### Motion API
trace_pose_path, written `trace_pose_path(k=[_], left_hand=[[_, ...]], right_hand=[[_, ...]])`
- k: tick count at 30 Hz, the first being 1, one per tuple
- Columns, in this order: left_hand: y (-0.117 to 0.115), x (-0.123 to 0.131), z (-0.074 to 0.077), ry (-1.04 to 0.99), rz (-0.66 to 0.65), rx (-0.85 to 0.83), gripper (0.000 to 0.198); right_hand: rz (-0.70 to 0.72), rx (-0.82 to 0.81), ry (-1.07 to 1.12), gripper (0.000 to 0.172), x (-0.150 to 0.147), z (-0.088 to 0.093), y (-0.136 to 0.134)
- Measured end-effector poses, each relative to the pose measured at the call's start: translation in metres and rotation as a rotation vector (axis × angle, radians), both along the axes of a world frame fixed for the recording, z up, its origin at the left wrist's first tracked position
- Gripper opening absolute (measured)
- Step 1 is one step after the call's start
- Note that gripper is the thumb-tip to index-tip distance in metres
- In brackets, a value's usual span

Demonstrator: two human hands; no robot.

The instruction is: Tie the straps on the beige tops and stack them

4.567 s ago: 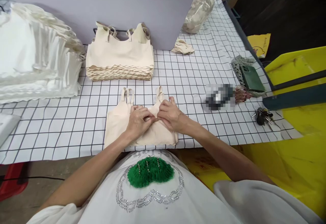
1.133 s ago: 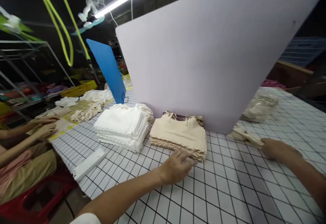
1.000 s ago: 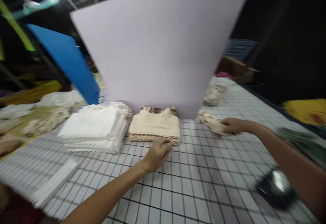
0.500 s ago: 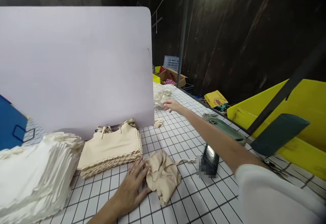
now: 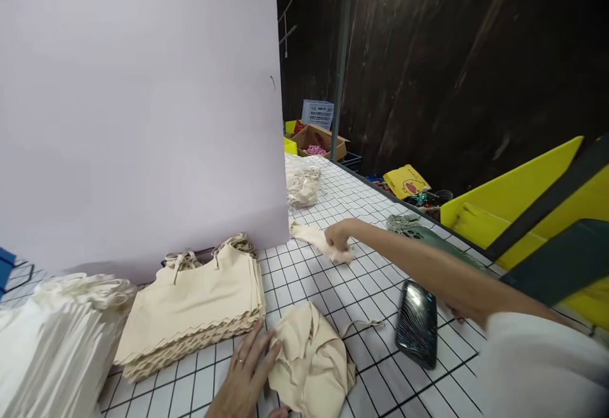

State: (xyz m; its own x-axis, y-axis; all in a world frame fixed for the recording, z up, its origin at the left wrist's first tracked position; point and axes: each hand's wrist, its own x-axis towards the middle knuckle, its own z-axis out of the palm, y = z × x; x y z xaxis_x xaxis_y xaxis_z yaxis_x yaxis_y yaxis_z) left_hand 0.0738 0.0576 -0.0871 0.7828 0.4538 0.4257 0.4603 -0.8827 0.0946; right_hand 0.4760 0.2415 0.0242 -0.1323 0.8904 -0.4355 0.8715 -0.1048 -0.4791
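My left hand [image 5: 250, 370] lies with fingers spread on the table, between a stack of cream garments and a crumpled beige cloth piece [image 5: 309, 358]. Its fingertips reach the stack's front corner and the crumpled piece's edge. A thin strap trails from that piece to the right. Farther off, my right hand [image 5: 339, 235] is closed on a cream cloth piece [image 5: 314, 239] that stretches flat beside the white board. The stack of cream garments [image 5: 200, 310] has a wavy front edge and straps bundled at its back.
A white board [image 5: 190, 120] stands upright behind the stack. White garments [image 5: 61, 342] are piled at left. A dark phone [image 5: 417, 323] lies under my right forearm, near a green pouch [image 5: 432, 243]. A plastic bag of cloth [image 5: 302, 183] sits farther back. Yellow panels [image 5: 514, 183] border the right.
My right hand has come back toward me from near the plastic bag and closed on the cream cloth, which is now drawn out longer. My left hand stays by the crumpled piece. The view has shifted.
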Motion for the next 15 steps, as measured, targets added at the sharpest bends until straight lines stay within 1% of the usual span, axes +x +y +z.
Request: trace_pose_path(k=[2, 4, 6, 8, 11, 13, 15], left_hand=[[0.002, 0.001, -0.001, -0.014, -0.029, 0.018, 0.081], [0.002, 0.001, -0.001, -0.029, -0.060, 0.044, 0.079], [0.001, 0.001, 0.001, -0.042, -0.082, 0.042, 0.078], [-0.001, 0.000, 0.001, -0.058, -0.067, -0.011, 0.076], [-0.004, -0.001, -0.002, -0.094, -0.033, -0.070, 0.073], [-0.003, 0.000, -0.007, -0.105, -0.038, -0.057, 0.074], [-0.002, 0.002, -0.011, -0.111, -0.049, -0.031, 0.076]], right_hand=[[0.016, -0.040, 0.133, 0.043, 0.009, 0.009, -0.006], [-0.042, 0.029, 0.350, 0.043, 0.009, 0.019, 0.001], [-0.144, 0.163, 0.552, 0.034, 0.000, 0.029, 0.021], [-0.212, 0.267, 0.658, 0.024, -0.015, 0.033, 0.047], [-0.238, 0.304, 0.787, 0.024, -0.046, 0.030, 0.081], [-0.219, 0.289, 0.844, 0.026, -0.066, 0.025, 0.096], [-0.196, 0.271, 0.875, 0.027, -0.082, 0.020, 0.104]])
